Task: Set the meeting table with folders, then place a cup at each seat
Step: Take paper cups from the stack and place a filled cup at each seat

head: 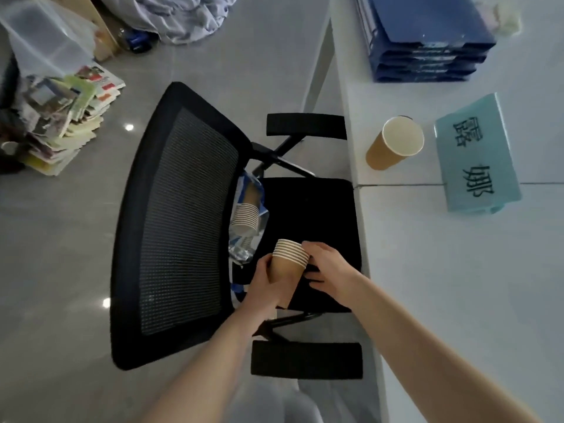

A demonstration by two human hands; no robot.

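Note:
Over the seat of a black office chair [308,215], my left hand [262,279] grips the body of a stack of brown paper cups [287,264]. My right hand [329,270] pinches the rims at the top of that stack with its fingertips. A second stack of cups [244,218] lies in a torn plastic wrapper at the back of the seat. One brown cup [393,145] stands upright on the white table [457,285], beside a teal name card [479,154]. Dark blue folders [427,41] are piled at the table's far end.
The chair's mesh backrest [183,221] faces left and its armrests [305,358] flank my arms. A heap of magazines [61,117] sits on the grey floor at the left, with a clear plastic box [45,35] and crumpled cloth [171,13] behind.

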